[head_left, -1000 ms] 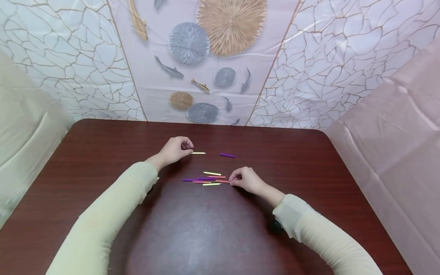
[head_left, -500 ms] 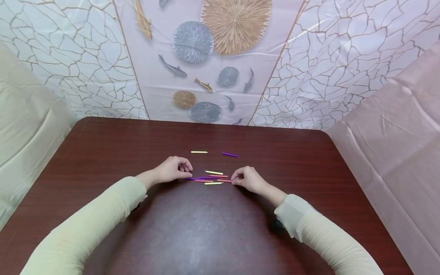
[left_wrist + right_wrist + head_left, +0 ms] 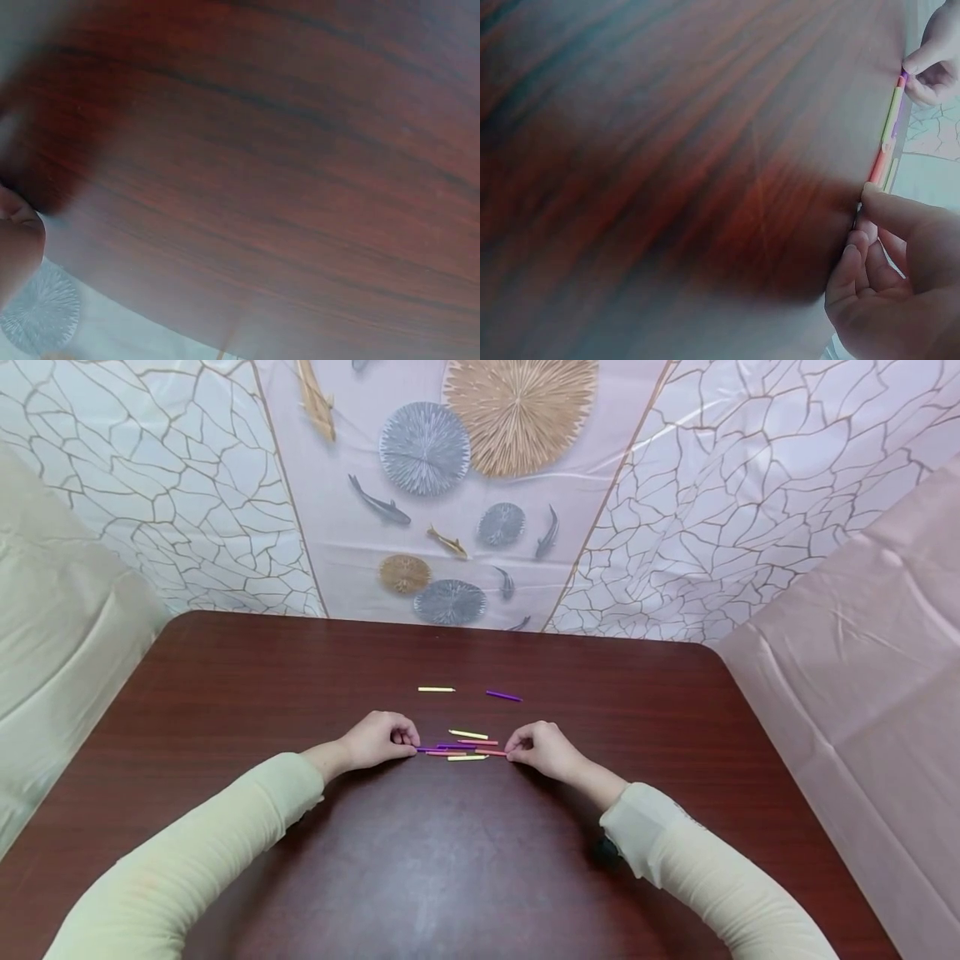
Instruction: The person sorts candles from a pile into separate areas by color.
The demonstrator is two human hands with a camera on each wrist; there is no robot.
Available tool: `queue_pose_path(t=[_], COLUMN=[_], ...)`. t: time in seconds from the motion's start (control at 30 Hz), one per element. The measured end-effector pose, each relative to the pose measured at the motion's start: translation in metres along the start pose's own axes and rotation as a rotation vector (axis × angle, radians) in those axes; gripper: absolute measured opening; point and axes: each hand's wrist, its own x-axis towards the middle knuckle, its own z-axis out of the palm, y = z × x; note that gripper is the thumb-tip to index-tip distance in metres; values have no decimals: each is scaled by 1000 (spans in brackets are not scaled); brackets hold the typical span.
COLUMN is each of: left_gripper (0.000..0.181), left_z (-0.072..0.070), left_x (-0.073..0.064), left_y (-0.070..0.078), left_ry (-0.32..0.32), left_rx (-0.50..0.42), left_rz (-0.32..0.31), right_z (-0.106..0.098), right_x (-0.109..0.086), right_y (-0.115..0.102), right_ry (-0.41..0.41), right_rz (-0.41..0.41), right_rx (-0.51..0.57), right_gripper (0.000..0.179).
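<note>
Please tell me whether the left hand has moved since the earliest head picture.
Yes, toward the near side: the left hand now sits farther from the far edge of the table.

Red-brown table (image 3: 637, 693); patterned backdrop (image 3: 480, 489) behind (fish (image 3: 387, 510), discs (image 3: 424, 449)); pale side panels (image 3: 862, 610), seemingly fabric.

**Your right hand (image 3: 904, 289) pinches an orange stick (image 3: 880, 163)**

You grip its near end, low at the right. Just beyond, a yellow-green stick (image 3: 892, 116) runs toward your left hand (image 3: 937, 56), which pinches a purple stick (image 3: 904, 74). Wood-grained surface (image 3: 667, 150) fills most of your view; pale patterned backdrop (image 3: 934, 127) shows at the right edge.
</note>
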Motion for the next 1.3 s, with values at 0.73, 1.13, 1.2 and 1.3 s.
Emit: queue_pose_path(t=[0.73, 1.13, 1.2, 1.3], left_gripper=[4, 5, 5, 5], left_z=[-1, 0, 0, 1], left_x=[1, 0, 0, 0], left_y=[5, 2, 2, 3], left_ry=[-26, -15, -14, -12], left_rx=[35, 53, 50, 44], left_rz=[-95, -67, -66, -73], right_z=[-4, -43, -49, -55], right_x=[1, 10, 12, 15], right_y=[2, 28, 34, 45], right_ry=[-21, 111, 136, 164], right_rz=[-49, 108, 141, 186], right_rx=[-14, -6, -28, -53], right_gripper=[4, 4, 5, 7])
